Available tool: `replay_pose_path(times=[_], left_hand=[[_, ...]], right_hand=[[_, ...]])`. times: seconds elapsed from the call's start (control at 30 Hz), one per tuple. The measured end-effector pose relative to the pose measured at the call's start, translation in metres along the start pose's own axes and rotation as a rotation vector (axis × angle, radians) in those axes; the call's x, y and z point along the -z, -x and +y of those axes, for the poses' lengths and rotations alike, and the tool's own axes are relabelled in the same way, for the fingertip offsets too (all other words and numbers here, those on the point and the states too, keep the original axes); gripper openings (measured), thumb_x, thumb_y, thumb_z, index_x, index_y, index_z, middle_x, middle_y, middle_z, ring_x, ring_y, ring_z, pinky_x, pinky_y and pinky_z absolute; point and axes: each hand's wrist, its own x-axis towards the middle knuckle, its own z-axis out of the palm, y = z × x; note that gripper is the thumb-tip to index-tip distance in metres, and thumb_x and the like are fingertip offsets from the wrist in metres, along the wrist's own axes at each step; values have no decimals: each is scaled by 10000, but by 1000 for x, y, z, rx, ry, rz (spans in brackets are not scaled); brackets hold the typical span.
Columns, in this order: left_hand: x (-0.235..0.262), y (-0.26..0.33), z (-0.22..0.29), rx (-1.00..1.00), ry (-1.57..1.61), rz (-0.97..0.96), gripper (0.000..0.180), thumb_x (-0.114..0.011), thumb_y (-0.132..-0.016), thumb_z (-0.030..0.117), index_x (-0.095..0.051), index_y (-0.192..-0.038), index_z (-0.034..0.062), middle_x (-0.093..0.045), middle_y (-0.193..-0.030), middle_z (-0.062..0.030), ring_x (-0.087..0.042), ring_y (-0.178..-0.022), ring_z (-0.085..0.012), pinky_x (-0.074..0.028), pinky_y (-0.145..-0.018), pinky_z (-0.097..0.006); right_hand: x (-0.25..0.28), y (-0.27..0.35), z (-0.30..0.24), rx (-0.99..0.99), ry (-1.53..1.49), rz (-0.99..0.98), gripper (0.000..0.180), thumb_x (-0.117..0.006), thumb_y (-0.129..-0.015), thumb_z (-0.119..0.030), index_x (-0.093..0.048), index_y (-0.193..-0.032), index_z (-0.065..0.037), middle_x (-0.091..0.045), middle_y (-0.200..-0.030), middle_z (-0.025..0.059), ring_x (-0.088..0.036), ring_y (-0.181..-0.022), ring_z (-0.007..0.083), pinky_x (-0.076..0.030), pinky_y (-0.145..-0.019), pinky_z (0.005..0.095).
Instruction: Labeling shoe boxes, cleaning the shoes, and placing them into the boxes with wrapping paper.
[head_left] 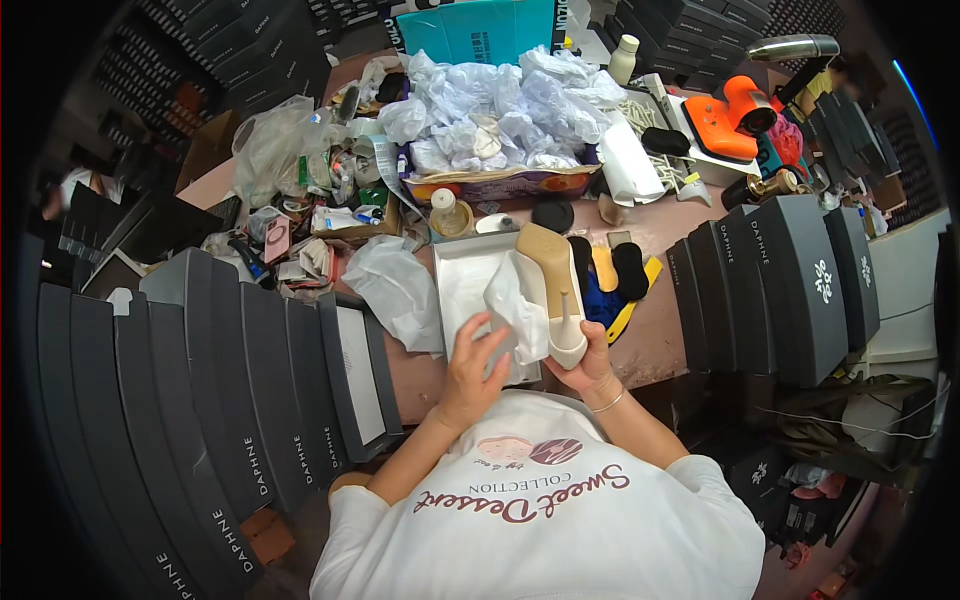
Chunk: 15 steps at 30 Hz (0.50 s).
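Observation:
In my right hand (588,362) is a cream high-heeled shoe (548,262), gripped near its heel end, with the beige sole and thin heel facing me and the toe pointing away. My left hand (474,368) is over the near part of an open shoe box (462,285) lined with white paper, its fingers apart and slightly blurred. Crumpled white tissue paper (513,312) lies between that hand and the shoe. Whether my fingertips touch the tissue, I cannot tell. Part of the box is hidden behind the shoe and the tissue.
Dark shoe boxes (215,370) stand in a row on the left, more boxes (775,280) on the right. A carton of crumpled paper (500,185) is at the back. Black insoles (630,270) and yellow scissors-like handles (630,310) lie right; an orange device (725,125) stands beyond.

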Motion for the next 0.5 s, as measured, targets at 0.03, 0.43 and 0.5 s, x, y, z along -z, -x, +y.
replay_pose_path(times=[0.03, 0.43, 0.5], left_hand=[[4, -5, 6, 62, -60, 69, 451, -662, -794, 65, -548, -1229, 29, -408, -1306, -223, -421, -1217, -361, -399, -981, -397], [43, -24, -3, -137, -533, 86, 509, -535, -695, -100, -578, -1187, 22, -591, -1050, -173, -591, -892, -331, -489, -767, -374], [27, -31, 1, -357, -528, 46, 466, -532, -703, -89, -602, -1148, 28, -596, -1028, -158, -603, -822, -313, -493, -710, -365]], right_hand=[[-3, 1, -3, -15, 5, 3, 614, -624, -760, -327, -469, -1303, -84, -581, -1221, 90, -575, -1113, 251, -435, -999, 389], [-7, -9, -31, 39, 196, 156, 474, -598, -803, -348, -546, -1171, -53, -643, -1066, 81, -633, -991, 223, -509, -896, 382], [-25, -15, -17, 37, 158, 136, 374, -606, -826, -317, -574, -1105, -70, -653, -981, 36, -641, -901, 171, -527, -800, 314]])
